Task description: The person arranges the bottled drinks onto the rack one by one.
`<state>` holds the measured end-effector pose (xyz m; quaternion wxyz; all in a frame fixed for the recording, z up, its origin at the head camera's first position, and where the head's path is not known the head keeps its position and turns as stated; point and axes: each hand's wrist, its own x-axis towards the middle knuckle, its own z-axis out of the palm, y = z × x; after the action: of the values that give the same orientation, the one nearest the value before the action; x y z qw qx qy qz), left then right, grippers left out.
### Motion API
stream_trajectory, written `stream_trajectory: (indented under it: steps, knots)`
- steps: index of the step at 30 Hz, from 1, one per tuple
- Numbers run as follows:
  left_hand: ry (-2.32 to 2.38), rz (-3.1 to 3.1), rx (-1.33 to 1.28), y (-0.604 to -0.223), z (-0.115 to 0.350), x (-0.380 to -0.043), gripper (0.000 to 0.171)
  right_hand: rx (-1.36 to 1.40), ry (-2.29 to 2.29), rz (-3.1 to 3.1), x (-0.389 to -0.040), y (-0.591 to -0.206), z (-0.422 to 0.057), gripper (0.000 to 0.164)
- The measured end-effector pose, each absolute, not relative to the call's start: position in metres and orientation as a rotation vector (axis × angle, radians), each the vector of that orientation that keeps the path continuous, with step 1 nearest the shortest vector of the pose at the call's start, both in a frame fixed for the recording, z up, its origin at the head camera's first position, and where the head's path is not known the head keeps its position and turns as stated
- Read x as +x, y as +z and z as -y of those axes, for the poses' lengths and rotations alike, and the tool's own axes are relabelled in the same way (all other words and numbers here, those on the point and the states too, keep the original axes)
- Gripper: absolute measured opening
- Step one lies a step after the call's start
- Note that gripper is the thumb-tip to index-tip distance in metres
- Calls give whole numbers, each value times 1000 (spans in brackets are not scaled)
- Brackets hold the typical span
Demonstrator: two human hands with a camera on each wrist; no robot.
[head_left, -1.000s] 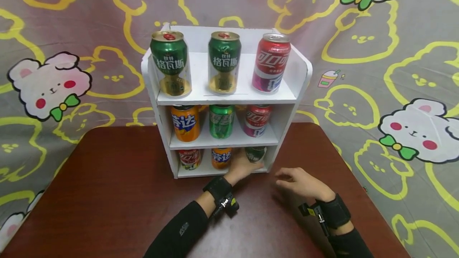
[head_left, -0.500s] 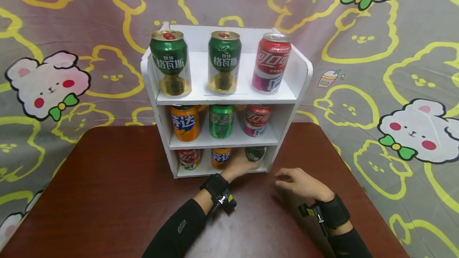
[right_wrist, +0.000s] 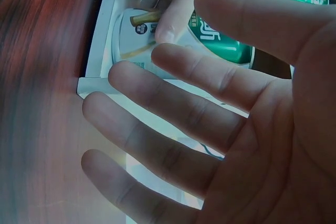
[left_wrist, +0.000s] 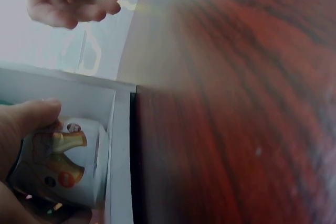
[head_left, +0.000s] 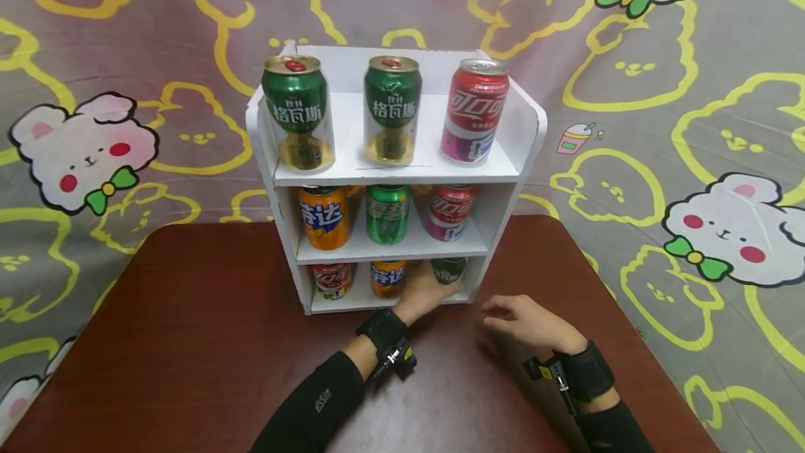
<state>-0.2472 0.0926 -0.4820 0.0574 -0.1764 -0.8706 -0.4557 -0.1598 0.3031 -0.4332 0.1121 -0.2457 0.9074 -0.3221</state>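
My left hand (head_left: 424,292) reaches into the bottom right of a white shelf (head_left: 396,177) and grips a green and white drink can (head_left: 449,270). In the left wrist view the thumb lies across the can (left_wrist: 63,161), whose base is close to the shelf's edge board. The right wrist view shows the same can (right_wrist: 226,45) with the left thumb over its side. My right hand (head_left: 534,321) hovers over the table just right of the shelf, holding nothing. Its fingers (right_wrist: 173,114) are spread and loosely bent.
An orange can (head_left: 388,278) and a red can (head_left: 332,279) share the bottom shelf. Above stand orange, green and red cans (head_left: 451,212), then two green-gold cans (head_left: 391,110) and a red one (head_left: 475,111) on top. A brown table (head_left: 189,341) carries the shelf; a patterned cloth hangs behind.
The left hand shifts slightly within the bottom right compartment and keeps its grip on the can. My right hand stays where it was.
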Motion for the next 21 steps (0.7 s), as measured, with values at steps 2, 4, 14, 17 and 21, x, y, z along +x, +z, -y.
stream_trajectory:
  steps: [2,4,14,17,21]
  knots:
    - [-1343,2653,-491,-482,-95,-245,89,-724,-946,-2661,-160,-434,-304,33]
    - [-1306,2660,-461,-482,-96,-244,89,-732,-948,-2661,-160,-435,-304,33]
    - [-1506,2697,-544,-484,-92,-249,97,-726,-945,-2677,-158,-434,-304,31]
    - [-1511,2713,-542,-486,-92,-250,96,-719,-945,-2670,-158,-434,-303,33]
    - [-1535,2706,-555,-488,-93,-252,93,-717,-953,-2661,-158,-433,-303,33]
